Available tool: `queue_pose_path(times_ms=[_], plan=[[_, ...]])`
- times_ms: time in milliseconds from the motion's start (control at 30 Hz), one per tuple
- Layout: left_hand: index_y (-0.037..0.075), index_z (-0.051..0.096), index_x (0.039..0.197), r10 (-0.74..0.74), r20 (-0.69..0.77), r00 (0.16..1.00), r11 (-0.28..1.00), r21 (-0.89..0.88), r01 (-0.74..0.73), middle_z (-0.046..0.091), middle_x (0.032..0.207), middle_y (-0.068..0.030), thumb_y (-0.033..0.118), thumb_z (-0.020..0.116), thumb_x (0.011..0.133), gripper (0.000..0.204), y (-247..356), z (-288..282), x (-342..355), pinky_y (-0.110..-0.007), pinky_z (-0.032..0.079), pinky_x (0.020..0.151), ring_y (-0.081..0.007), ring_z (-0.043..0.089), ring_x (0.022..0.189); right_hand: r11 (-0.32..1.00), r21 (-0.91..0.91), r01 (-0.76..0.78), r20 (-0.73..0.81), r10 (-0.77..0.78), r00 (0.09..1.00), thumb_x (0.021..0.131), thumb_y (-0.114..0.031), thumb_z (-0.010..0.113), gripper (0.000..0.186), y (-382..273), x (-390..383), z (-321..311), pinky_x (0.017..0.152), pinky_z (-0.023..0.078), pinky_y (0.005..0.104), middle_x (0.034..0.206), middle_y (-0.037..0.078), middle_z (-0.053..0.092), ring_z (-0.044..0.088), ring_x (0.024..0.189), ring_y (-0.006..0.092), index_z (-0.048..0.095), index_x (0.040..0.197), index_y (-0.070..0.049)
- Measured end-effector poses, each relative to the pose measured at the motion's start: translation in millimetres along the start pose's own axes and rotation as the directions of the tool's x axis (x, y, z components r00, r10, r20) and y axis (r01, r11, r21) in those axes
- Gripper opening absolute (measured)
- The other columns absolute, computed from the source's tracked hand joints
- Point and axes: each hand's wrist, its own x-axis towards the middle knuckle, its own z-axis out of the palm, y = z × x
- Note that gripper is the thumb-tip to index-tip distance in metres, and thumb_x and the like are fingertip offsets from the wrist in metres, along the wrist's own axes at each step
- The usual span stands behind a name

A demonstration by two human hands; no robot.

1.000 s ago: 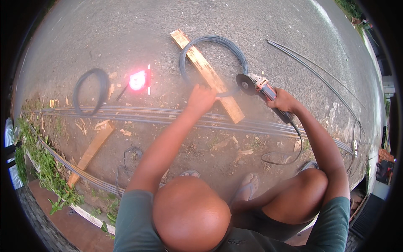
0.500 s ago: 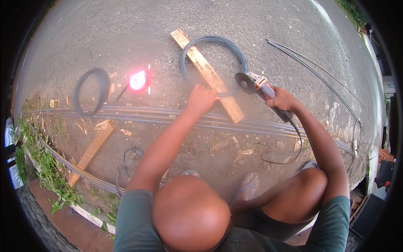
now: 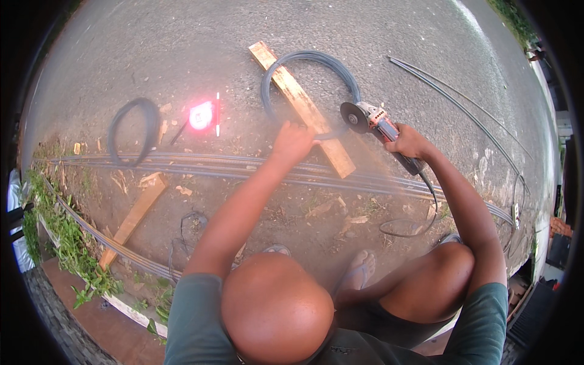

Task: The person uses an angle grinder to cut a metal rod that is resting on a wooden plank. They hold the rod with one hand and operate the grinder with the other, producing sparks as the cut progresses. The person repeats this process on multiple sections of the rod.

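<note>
My right hand (image 3: 407, 143) is wrapped round the body of an angle grinder (image 3: 384, 129), its dark disc facing left. The disc is at the right side of a large coil of grey wire (image 3: 316, 56), close to or touching it; I cannot tell which. The coil lies across a wooden plank (image 3: 299, 100) on the ground. My left hand (image 3: 293, 143) is closed on the coil's near left part, beside the plank, and hides some of the wire. A black cord (image 3: 433, 191) trails from the grinder's rear end.
Several long steel bars (image 3: 201, 165) run sideways under the plank's near end. To the left lie a smaller wire coil (image 3: 111, 137), a glowing, overexposed red-and-white object (image 3: 201, 115) and another wooden plank (image 3: 134, 218). Bent bars (image 3: 462, 100) curve along the right. Green plants (image 3: 79, 255) edge the lower left.
</note>
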Motion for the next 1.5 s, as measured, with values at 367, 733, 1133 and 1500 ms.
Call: queue_pose_path(times_ms=[367,733,1133,1500], plan=[[0.01,0.063,0.091,-0.009,0.03,0.999,1.0,-0.004,0.009,0.072,0.08,-0.0094,0.049,0.057,0.1,0.041,2,-4,1,-0.039,0.044,0.08,-0.0259,0.069,0.083,1.0,-0.003,-0.009,0.012,0.009,1.0,0.068,-0.038,0.076,0.073,3,-1,-1,0.088,0.053,0.042,0.104,0.027,0.071,0.07,0.094,0.0366,0.062,0.122,0.01],[0.009,0.065,0.089,-0.018,-0.042,0.999,0.999,-0.048,0.016,0.071,0.077,-0.0102,0.05,0.058,0.098,0.042,-2,11,0,-0.041,0.044,0.08,-0.0275,0.069,0.081,1.0,-0.006,-0.018,0.042,0.018,0.999,0.07,-0.037,0.077,0.071,-1,-3,-4,0.088,0.053,0.0421,0.104,0.026,0.071,0.07,0.095,0.0345,0.062,0.122,0.009],[0.009,0.065,0.086,-0.03,-0.04,0.999,0.998,-0.051,0.028,0.071,0.076,-0.0098,0.049,0.06,0.097,0.041,0,7,0,-0.041,0.045,0.08,-0.0274,0.069,0.079,1.0,0.005,-0.012,0.035,0.012,0.999,0.071,-0.034,0.077,0.067,-12,-5,-5,0.088,0.053,0.0415,0.103,0.024,0.071,0.07,0.094,0.0329,0.062,0.121,0.009],[0.009,0.065,0.089,-0.037,0.004,0.999,0.996,-0.076,0.037,0.072,0.079,-0.0105,0.047,0.061,0.097,0.039,2,1,1,-0.041,0.045,0.082,-0.0274,0.069,0.081,1.0,-0.018,-0.018,0.023,0.019,1.0,0.07,-0.035,0.076,0.069,-4,-9,-5,0.088,0.053,0.0417,0.102,0.026,0.071,0.07,0.094,0.0339,0.063,0.12,0.01]])
